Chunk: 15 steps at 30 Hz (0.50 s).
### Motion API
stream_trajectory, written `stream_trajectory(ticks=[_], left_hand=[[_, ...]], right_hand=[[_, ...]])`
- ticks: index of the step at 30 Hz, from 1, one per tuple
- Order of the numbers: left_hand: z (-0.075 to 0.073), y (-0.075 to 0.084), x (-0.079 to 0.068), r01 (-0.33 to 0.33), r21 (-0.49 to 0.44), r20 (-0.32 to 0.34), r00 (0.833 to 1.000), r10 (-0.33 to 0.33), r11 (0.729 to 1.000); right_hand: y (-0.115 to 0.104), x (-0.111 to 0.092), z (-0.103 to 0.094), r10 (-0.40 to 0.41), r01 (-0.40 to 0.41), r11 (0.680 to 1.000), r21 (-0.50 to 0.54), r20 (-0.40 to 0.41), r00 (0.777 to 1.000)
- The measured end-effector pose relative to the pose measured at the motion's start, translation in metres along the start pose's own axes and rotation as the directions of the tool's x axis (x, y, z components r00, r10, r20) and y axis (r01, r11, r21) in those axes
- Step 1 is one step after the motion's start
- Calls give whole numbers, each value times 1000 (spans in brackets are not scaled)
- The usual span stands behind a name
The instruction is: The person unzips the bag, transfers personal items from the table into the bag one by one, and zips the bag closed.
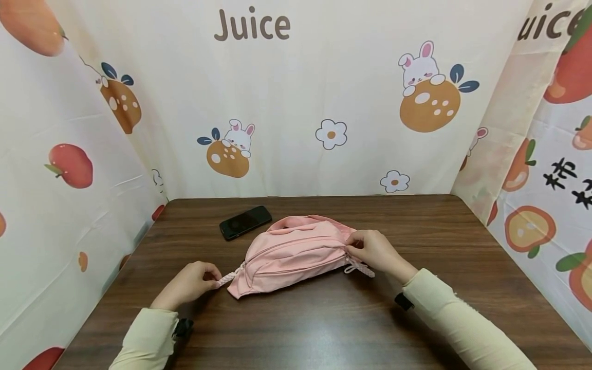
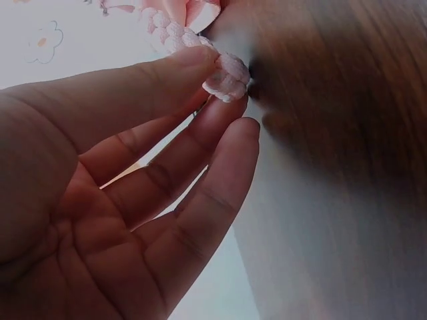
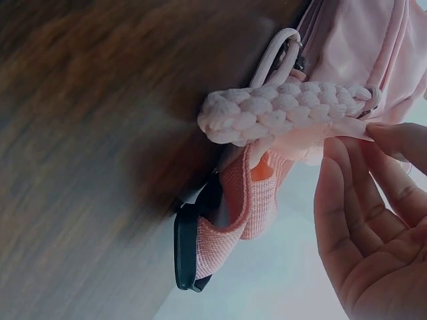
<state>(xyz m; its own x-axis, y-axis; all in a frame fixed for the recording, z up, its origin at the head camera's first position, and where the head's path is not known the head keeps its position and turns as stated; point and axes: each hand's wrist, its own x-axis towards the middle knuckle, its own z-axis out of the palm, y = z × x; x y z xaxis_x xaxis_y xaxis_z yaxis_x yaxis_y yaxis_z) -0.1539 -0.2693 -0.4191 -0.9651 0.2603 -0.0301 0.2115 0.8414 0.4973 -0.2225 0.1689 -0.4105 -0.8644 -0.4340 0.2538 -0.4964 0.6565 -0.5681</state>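
A pink waist bag (image 1: 296,252) with two zips lies on the wooden table. At its left end my left hand (image 1: 191,283) pinches a braided zip pull (image 1: 227,278) between thumb and fingertips; the left wrist view shows the braid (image 2: 227,75) at the thumb tip. My right hand (image 1: 373,250) pinches the fabric at the bag's right end. Close by in the right wrist view hang another braided pull (image 3: 280,112), a cord loop, and a pink webbing strap (image 3: 230,227) with a black buckle (image 3: 188,247).
Behind the bag, toward the left, a black smartphone (image 1: 245,222) lies on the table (image 1: 324,329). A printed curtain (image 1: 296,92) with fruit and rabbits stands along the table's back and sides.
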Motion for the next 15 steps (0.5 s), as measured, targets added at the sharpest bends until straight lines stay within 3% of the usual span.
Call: stream_trajectory(ticks=[10,15], left_hand=[[1,4,2,6,8,14,1000,-7,1000],[-3,16,7,-19,2,-77,997,20,1000]], right_hand=[[-3,2,-3,-3,3,999,32,6,1000],[-6,5,-3,-26,27,999,31,-32,999]])
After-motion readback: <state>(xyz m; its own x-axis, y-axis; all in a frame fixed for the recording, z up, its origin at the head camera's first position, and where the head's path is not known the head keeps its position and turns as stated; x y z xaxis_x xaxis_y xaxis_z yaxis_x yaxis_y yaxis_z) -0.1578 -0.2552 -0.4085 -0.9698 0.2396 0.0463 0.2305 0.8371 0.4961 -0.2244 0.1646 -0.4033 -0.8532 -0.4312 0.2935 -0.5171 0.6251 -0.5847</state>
